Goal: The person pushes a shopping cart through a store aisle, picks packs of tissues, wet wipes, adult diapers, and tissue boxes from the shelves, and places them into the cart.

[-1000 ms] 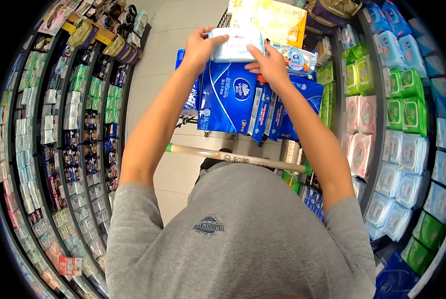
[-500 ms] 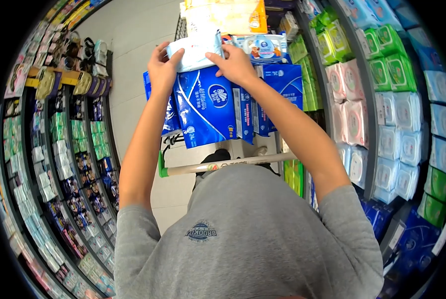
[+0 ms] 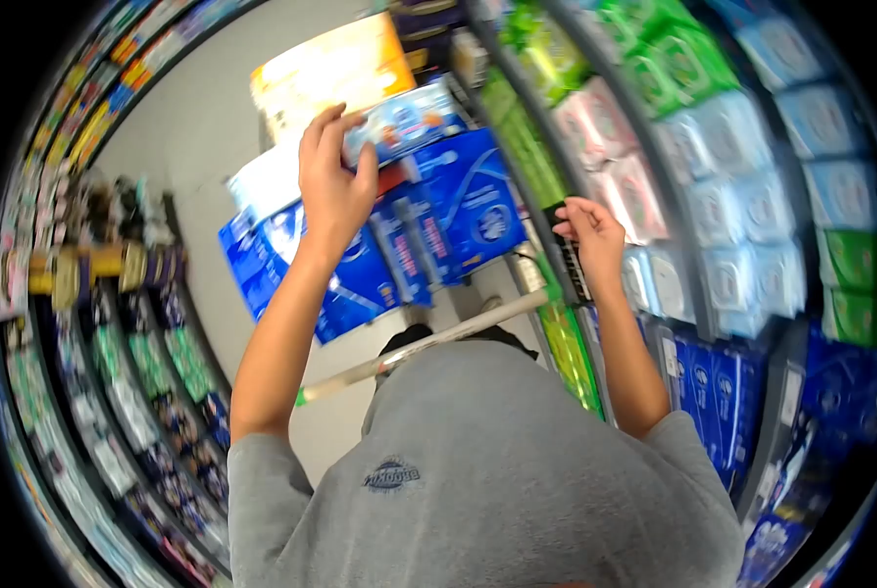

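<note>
My left hand (image 3: 335,186) reaches over the cart load with its fingers stretched and thumb apart. Beneath and beside it lie a white wipes pack (image 3: 272,181) and a light-blue wipes pack (image 3: 419,120) with a cartoon print; whether the fingertips touch them I cannot tell. Blue tissue packs (image 3: 473,201) are stacked below these. My right hand (image 3: 592,233) is off to the right, beside the shelf edge, fingers loosely bent and nothing seen in them.
A shopping cart's handle bar (image 3: 428,343) crosses in front of my body. A yellow-and-white package (image 3: 335,73) lies at the far end. Shelves on the right hold pink wipes packs (image 3: 629,196) and blue packs (image 3: 718,392); more stocked shelves (image 3: 115,392) line the left.
Both hands have let go of the white wipes pack, which now lies on the blue packs. My right hand has moved right towards the shelf. The view has turned right.
</note>
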The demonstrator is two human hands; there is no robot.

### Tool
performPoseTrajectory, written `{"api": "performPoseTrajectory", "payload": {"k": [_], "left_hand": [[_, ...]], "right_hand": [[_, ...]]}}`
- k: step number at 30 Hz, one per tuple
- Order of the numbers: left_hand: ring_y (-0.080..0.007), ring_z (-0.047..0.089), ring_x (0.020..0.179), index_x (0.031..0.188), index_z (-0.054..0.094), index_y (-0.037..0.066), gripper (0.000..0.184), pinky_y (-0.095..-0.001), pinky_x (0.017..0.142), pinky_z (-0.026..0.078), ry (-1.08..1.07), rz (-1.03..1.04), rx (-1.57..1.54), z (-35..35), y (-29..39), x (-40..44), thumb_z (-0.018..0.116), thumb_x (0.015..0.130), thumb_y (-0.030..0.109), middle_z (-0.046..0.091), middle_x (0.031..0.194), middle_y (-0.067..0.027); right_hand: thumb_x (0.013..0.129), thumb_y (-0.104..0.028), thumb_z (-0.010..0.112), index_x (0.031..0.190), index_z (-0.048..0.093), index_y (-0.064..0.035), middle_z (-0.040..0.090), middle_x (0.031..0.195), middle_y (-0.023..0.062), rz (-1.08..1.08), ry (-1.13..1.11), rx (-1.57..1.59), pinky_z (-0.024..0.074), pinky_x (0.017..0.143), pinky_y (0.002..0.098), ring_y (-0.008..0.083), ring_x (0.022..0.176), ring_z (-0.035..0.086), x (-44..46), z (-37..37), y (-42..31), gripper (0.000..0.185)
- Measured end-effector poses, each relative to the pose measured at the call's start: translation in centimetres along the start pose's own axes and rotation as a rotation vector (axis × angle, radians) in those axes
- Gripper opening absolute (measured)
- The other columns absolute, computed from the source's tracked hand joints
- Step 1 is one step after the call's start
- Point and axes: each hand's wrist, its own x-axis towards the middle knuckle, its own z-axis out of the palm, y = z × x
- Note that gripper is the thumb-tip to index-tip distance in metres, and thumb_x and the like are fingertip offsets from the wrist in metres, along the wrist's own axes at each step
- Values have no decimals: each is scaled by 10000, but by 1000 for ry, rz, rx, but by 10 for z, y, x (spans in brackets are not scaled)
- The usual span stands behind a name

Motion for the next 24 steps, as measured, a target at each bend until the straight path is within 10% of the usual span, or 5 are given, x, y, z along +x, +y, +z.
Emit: {"api": "performPoseTrajectory", "payload": {"k": [12, 16, 24], "left_hand": [[-316, 597, 1098, 1123, 616, 31, 316, -361, 890, 492, -416, 432, -416, 173, 182, 49, 666, 811, 34, 611, 1200, -143], [-278, 603, 1095, 1210, 571, -16, 428, -360, 877, 505, -502, 251, -526, 229, 234, 81, 686, 806, 67, 610, 1215, -168], [-236, 593, 1054, 1239, 522, -118, 526, -317, 885, 468, -499, -188, -655, 278, 267, 101, 697, 768, 39, 608, 1184, -186]], "right_hand": [[916, -62, 594, 1168, 566, 26, 678, 1008, 128, -227, 368, 226, 530, 663, 255, 146, 739, 664, -15, -145, -64, 269], [889, -117, 652, 1261, 503, 49, 607, 1199, 180, -397, 403, 62, 530, 671, 290, 182, 816, 700, 5, -153, -95, 434], [831, -224, 717, 1351, 462, 40, 681, 1054, 215, -456, 515, -268, 527, 729, 329, 224, 816, 701, 52, -156, -117, 636]]}}
